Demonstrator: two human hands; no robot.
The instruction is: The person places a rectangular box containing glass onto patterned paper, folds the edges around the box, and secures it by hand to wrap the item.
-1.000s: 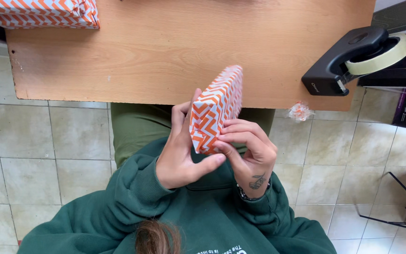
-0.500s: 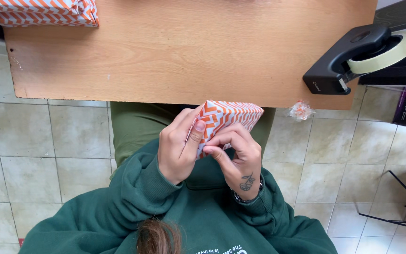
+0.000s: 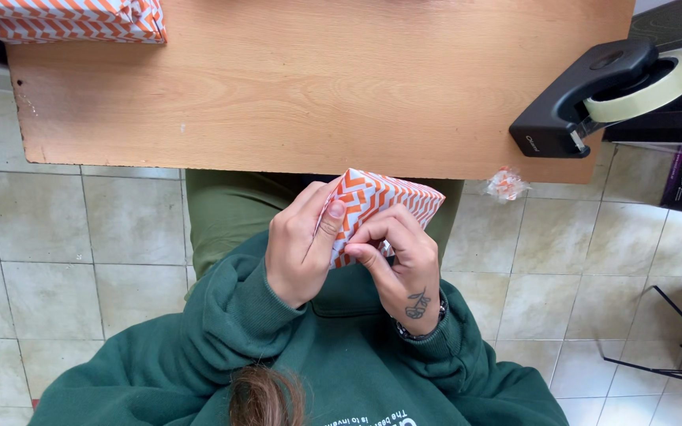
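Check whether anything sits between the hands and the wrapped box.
Nothing visible does: the left hand and right hand both grip the orange-and-white wrapped box directly, held above the lap, just off the table edge.

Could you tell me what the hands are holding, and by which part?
Both hands, left and right, hold an orange-and-white wrapped box by its near end.

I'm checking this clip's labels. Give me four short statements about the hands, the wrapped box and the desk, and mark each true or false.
1. Both hands, left hand and right hand, hold the orange-and-white wrapped box. True.
2. The box rests flat on the wooden desk. False: it is held up in front of the desk edge, above the lap.
3. A black tape dispenser sits at the desk's right edge. True.
4. The desk's far left corner is bare. False: another wrapped parcel lies there.
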